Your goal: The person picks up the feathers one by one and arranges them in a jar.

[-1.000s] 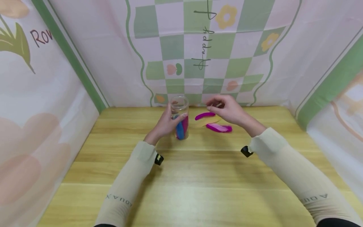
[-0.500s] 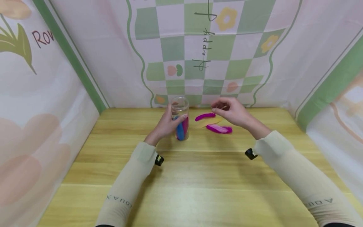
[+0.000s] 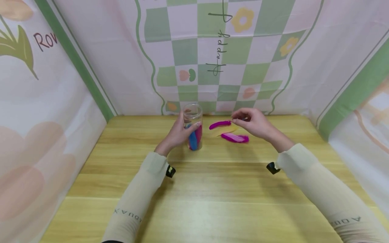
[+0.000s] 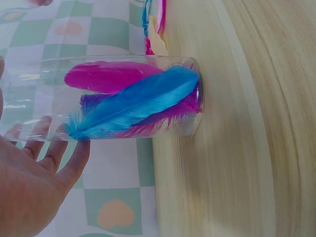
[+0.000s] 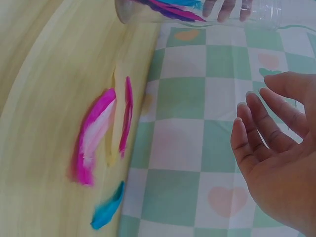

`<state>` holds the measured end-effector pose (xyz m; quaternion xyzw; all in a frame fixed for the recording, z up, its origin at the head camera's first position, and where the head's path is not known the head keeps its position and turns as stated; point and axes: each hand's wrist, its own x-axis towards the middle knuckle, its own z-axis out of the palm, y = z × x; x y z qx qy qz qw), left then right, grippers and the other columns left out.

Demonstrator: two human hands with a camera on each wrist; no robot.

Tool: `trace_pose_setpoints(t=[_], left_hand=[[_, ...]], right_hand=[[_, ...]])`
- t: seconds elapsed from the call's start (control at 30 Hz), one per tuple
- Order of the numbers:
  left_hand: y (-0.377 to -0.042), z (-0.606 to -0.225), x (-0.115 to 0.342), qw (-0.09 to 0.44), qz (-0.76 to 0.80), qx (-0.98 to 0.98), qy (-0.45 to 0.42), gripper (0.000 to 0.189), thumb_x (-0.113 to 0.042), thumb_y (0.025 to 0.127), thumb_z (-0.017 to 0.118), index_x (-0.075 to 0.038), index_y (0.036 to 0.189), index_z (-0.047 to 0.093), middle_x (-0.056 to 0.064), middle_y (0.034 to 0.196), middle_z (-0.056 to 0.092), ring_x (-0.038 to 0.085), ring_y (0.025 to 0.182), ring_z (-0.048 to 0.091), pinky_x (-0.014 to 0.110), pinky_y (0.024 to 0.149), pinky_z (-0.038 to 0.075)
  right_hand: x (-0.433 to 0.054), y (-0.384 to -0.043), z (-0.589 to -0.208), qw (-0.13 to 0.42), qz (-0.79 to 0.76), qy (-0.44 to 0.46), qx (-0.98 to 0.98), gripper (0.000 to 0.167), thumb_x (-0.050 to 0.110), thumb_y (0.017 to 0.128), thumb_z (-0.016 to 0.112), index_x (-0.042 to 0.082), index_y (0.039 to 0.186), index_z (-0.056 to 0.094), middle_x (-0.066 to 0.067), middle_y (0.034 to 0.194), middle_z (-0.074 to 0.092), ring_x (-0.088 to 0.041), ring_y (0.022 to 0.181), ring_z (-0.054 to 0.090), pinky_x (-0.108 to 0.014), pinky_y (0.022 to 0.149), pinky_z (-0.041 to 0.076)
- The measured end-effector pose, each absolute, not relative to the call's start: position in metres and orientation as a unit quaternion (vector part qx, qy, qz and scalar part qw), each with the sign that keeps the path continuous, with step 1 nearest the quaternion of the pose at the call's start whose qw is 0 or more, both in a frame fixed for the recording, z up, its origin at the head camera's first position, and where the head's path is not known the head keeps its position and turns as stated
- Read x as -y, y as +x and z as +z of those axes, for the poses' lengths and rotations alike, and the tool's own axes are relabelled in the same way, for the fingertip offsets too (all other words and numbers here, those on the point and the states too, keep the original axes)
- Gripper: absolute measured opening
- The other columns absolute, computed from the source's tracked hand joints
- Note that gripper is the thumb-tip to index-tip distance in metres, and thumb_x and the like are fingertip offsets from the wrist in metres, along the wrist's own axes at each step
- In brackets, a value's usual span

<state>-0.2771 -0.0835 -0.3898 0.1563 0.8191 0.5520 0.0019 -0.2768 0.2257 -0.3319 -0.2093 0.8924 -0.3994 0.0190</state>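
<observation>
Magenta feathers (image 3: 234, 137) lie right of the jar (image 3: 197, 118) the left hand (image 3: 178, 134) grips. Right hand (image 3: 255, 123), relaxed, empty, should pinch lightly.

Near table (image 3: 212, 199) free between sleeves (image 3: 133, 199); jar (image 3: 193, 118) blocks left of feathers (image 3: 234, 137).

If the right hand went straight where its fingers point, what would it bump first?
Probably the clear jar: the right hand looks higher than the narrow magenta feather, though depth is unclear.
</observation>
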Motion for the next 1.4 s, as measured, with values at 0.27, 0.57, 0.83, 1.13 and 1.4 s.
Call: trace_pose_setpoints(t=[0.27,0.57,0.83,1.13,1.4], left_hand=[[-0.277,-0.39,0.084,0.004,0.55,-0.821,0.154,0.076,-0.048,0.098,0.067,-0.02,0.155,0.025,0.014,0.144,0.049,0.034,0.136,0.049,0.054,0.105,0.048],[-0.278,-0.39,0.083,0.004,0.556,-0.816,0.159,0.075,-0.047,0.098,0.067,-0.021,0.155,0.026,0.012,0.145,0.049,0.034,0.136,0.049,0.054,0.103,0.05],[-0.277,-0.39,0.083,0.004,0.555,-0.818,0.152,0.076,-0.047,0.098,0.067,-0.02,0.155,0.025,0.012,0.146,0.048,0.033,0.135,0.049,0.053,0.103,0.05],[-0.278,-0.39,0.083,0.002,0.55,-0.821,0.153,0.075,-0.047,0.099,0.067,-0.02,0.155,0.025,0.011,0.146,0.049,0.033,0.136,0.049,0.053,0.103,0.05],[-0.279,-0.391,0.083,-0.002,0.55,-0.821,0.155,0.076,-0.047,0.098,0.067,-0.02,0.155,0.025,0.012,0.147,0.049,0.035,0.135,0.049,0.054,0.103,0.049]], right_hand=[[-0.234,-0.278,-0.339,0.022,-0.378,-0.21,-0.901,0.022,0.019,0.103,0.064,0.005,0.119,0.07,-0.013,0.109,0.07,-0.025,0.094,0.062,-0.029,0.076,0.053],[-0.246,-0.279,-0.351,0.04,-0.364,-0.192,-0.91,0.028,0.026,0.104,0.062,0.004,0.121,0.068,-0.013,0.112,0.068,-0.028,0.1,0.062,-0.033,0.081,0.053],[-0.252,-0.281,-0.365,0.046,-0.361,-0.183,-0.914,0.026,0.021,0.104,0.063,0.002,0.12,0.068,-0.016,0.114,0.068,-0.028,0.103,0.062,-0.035,0.086,0.052],[-0.259,-0.284,-0.374,0.054,-0.369,-0.172,-0.912,0.026,0.015,0.102,0.064,-0.001,0.122,0.067,-0.018,0.115,0.068,-0.03,0.105,0.062,-0.029,0.084,0.052],[-0.263,-0.284,-0.384,0.076,-0.367,-0.153,-0.914,0.028,0.014,0.103,0.062,-0.003,0.124,0.065,-0.02,0.117,0.067,-0.032,0.106,0.062,-0.033,0.084,0.055]])
